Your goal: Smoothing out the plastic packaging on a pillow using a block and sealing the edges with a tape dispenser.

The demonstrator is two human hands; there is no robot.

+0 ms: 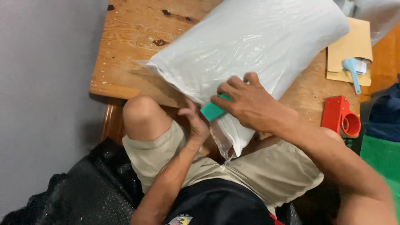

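Note:
A large white plastic-wrapped parcel [250,46] lies slantwise on the wooden table [129,37], its near end hanging over the edge toward my lap. My right hand [246,104] presses a small green flat block [213,110] against the parcel's near end. Fingers of my right hand are curled over the block. My left hand [193,123] reaches up from below and touches the underside of the parcel's near edge, beside the green block. My bare left knee [143,116] is raised against the table edge.
A red tape dispenser [341,116] sits at the table's right edge. Behind it lie brown envelopes [352,46] with a light blue tool [352,71] on top. Black sheeting [87,187] covers the floor at lower left; a grey wall is left.

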